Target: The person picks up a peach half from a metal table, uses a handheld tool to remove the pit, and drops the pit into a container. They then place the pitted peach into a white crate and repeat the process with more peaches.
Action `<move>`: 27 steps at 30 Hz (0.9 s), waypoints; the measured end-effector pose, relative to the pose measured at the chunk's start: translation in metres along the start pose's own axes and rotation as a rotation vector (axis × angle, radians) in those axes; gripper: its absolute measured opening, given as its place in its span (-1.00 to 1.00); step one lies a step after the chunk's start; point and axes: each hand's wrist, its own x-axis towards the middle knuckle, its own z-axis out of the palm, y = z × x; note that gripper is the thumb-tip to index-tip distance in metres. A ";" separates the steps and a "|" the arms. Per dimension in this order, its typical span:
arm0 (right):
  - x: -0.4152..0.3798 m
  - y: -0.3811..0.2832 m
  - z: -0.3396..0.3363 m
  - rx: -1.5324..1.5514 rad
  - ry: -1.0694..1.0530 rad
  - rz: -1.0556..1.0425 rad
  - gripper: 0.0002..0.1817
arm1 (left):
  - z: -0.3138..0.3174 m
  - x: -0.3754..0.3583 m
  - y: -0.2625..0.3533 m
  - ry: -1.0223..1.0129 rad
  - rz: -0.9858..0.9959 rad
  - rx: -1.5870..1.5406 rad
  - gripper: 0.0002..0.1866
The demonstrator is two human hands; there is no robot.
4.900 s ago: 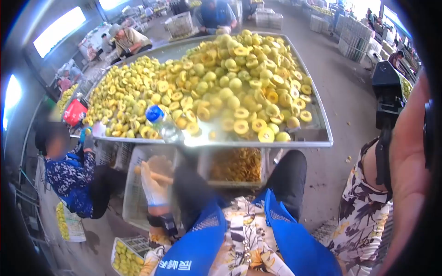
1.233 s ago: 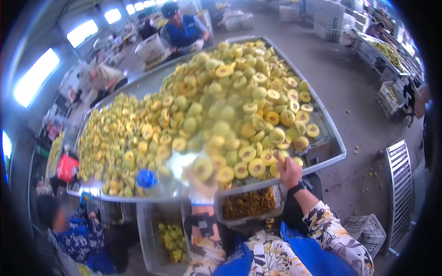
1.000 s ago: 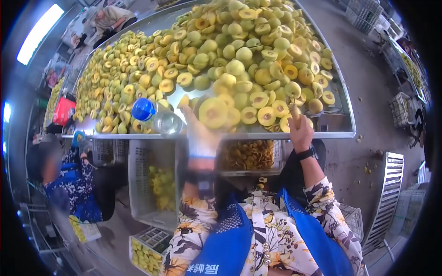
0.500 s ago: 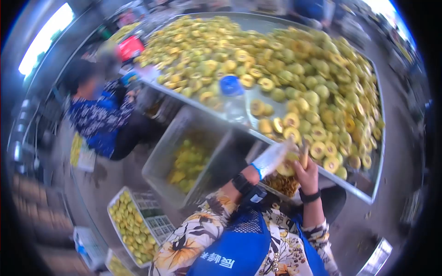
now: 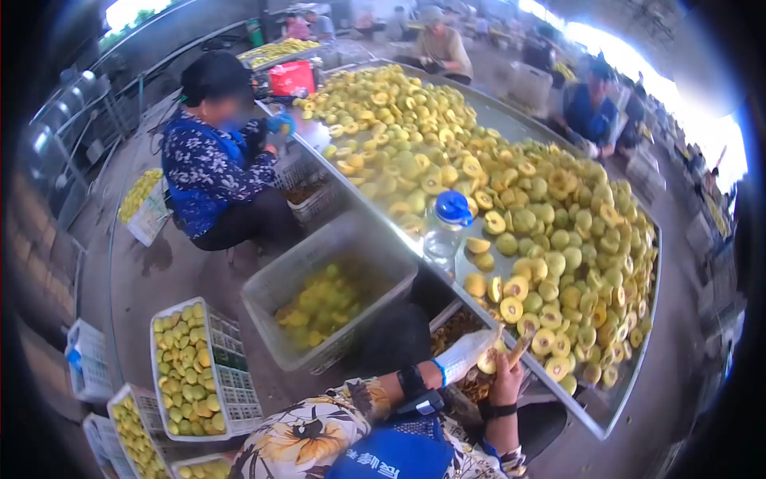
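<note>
At the near edge of the metal table, my left hand (image 5: 469,354), in a white glove with a blue cuff, is closed around a yellow fruit half (image 5: 487,362). My right hand (image 5: 504,383) is bare and wraps around a tool with a wooden handle (image 5: 519,350), held right beside that fruit; its working end is hidden. Brown scraps (image 5: 452,329) lie in a crate under my hands. Many halved yellow-green fruits (image 5: 550,259) are heaped on the table, several showing brown hollow centres.
A clear bottle with a blue lid (image 5: 444,231) stands on the metal table (image 5: 383,209). Left of me are a large translucent bin (image 5: 263,297) with fruit and a white crate (image 5: 231,375) of fruit halves. A co-worker (image 5: 211,160) sits at the table's left; others sit across it.
The view has swung up and left, so my hands appear lower and more of the room shows. Both hands remain together at the fruit half and the tool.
</note>
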 end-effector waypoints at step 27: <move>-0.031 -0.045 -0.019 -0.456 0.343 -0.006 -0.67 | 0.012 0.057 -0.025 -0.052 0.040 -0.549 -0.51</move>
